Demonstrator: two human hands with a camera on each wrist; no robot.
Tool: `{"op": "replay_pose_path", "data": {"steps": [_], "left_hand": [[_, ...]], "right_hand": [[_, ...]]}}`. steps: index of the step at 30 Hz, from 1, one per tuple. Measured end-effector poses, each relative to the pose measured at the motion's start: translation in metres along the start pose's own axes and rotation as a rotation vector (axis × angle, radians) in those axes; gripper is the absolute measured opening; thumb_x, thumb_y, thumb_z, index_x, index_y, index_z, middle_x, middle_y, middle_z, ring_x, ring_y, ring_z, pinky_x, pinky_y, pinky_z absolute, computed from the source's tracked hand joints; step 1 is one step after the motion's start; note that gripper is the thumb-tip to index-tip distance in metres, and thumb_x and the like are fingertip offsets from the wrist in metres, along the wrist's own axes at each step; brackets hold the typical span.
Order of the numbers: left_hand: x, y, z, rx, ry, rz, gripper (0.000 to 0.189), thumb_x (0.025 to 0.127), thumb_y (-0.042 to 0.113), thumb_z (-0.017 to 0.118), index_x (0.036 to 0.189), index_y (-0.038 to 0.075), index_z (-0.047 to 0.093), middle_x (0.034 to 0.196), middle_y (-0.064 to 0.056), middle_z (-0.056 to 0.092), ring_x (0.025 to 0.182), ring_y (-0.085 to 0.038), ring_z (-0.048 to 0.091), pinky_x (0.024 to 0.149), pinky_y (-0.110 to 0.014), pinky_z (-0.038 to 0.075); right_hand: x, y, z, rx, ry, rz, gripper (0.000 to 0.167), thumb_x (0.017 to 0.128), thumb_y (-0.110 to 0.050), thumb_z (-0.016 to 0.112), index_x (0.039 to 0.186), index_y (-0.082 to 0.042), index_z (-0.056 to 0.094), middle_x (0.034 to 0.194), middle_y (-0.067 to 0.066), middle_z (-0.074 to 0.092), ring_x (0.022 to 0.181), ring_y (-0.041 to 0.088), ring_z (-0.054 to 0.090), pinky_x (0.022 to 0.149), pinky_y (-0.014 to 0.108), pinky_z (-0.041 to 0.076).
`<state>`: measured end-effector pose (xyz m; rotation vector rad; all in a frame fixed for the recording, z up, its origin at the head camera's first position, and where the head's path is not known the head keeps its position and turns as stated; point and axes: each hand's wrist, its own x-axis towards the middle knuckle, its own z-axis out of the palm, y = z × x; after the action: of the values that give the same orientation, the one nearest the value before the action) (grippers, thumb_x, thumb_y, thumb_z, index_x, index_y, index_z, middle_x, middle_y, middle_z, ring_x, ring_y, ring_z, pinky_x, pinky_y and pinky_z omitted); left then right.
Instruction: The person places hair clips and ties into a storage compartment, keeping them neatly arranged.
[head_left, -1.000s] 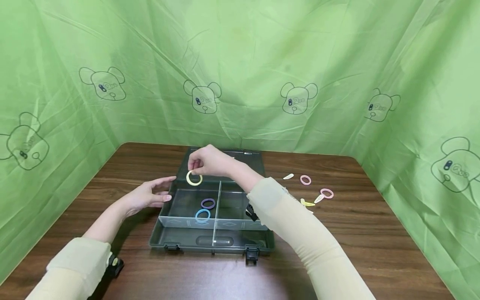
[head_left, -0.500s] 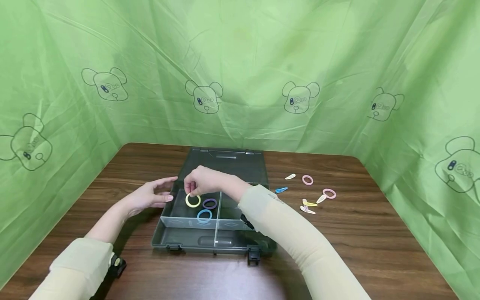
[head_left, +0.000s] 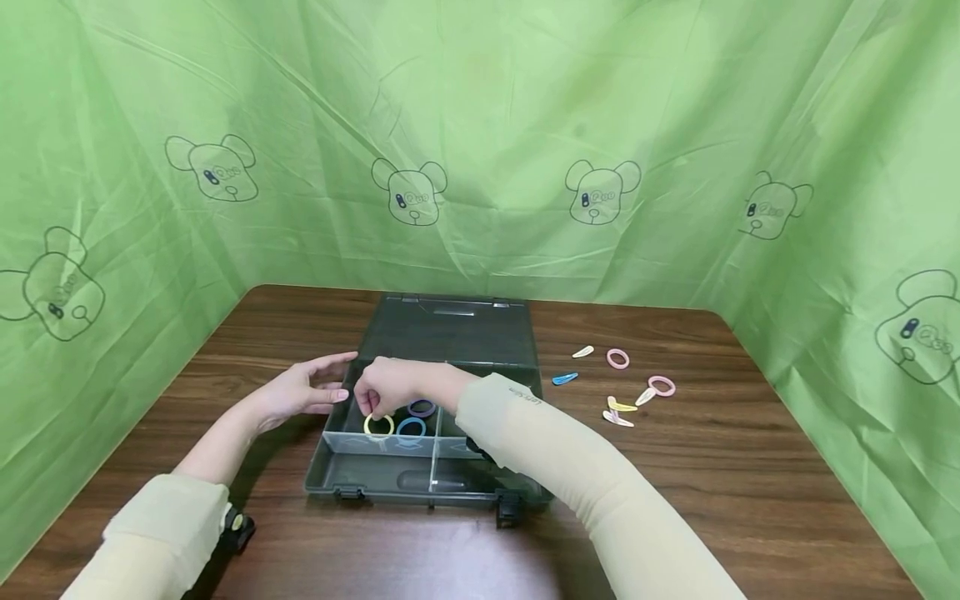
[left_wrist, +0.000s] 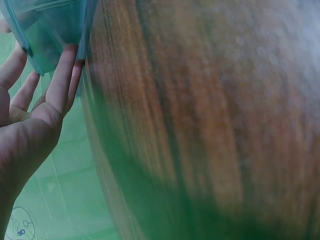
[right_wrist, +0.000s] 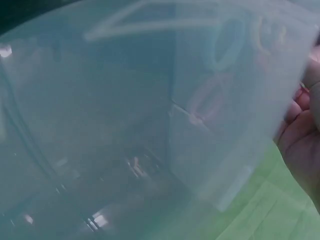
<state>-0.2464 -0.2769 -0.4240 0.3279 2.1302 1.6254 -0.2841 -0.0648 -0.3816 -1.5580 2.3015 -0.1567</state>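
My right hand reaches into the back left compartment of the dark see-through divided box, pinching a yellow hair tie by its upper edge. Close beside that ring are a blue hair tie and a purple hair tie, partly covered by the right hand. My left hand rests at the box's left side with fingers extended; the left wrist view shows its fingertips along the box wall. In the right wrist view, the clear wall blurs the compartment, and my right hand shows at the edge.
The box's lid lies folded back behind it. On the table right of the box are a blue hair clip, a white clip, a yellow clip, other pale clips, and two pink hair ties. Green cloth surrounds the table.
My right hand has carried the yellow hair tie down from above the compartment's back, toward me, next to the blue one. The left hand has stayed at the box's side.
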Motion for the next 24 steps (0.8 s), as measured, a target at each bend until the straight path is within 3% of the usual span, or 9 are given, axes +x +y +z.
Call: {"op": "replay_pose_path", "data": {"steps": [8, 15, 24], "left_hand": [[0.002, -0.003, 0.0, -0.032, -0.007, 0.008, 0.077, 0.088, 0.012, 0.066, 0.15, 0.008, 0.02, 0.147, -0.031, 0.026, 0.119, -0.032, 0.052, 0.091, -0.039, 0.052], [0.001, -0.001, 0.0, -0.03, -0.007, 0.009, 0.077, 0.089, 0.013, 0.065, 0.15, 0.008, 0.02, 0.147, -0.031, 0.025, 0.119, -0.032, 0.052, 0.091, -0.039, 0.052], [0.002, -0.003, 0.0, -0.027, 0.004, 0.001, 0.077, 0.089, 0.013, 0.066, 0.151, 0.008, 0.02, 0.147, -0.031, 0.026, 0.12, -0.036, 0.05, 0.091, -0.038, 0.052]], "right_hand": [[0.004, 0.002, 0.011, -0.014, -0.001, 0.028, 0.006, 0.081, -0.013, 0.072, 0.083, -0.017, 0.069, 0.073, -0.01, 0.064, 0.07, 0.002, 0.058, 0.065, 0.011, 0.044], [0.001, 0.006, 0.011, 0.001, 0.017, 0.002, 0.006, 0.081, -0.015, 0.073, 0.086, -0.016, 0.07, 0.077, -0.01, 0.066, 0.072, 0.0, 0.058, 0.067, 0.01, 0.045], [-0.02, 0.012, -0.004, 0.007, -0.01, -0.02, 0.006, 0.082, -0.012, 0.072, 0.087, -0.014, 0.069, 0.08, -0.008, 0.065, 0.074, 0.002, 0.057, 0.069, 0.01, 0.045]]}}
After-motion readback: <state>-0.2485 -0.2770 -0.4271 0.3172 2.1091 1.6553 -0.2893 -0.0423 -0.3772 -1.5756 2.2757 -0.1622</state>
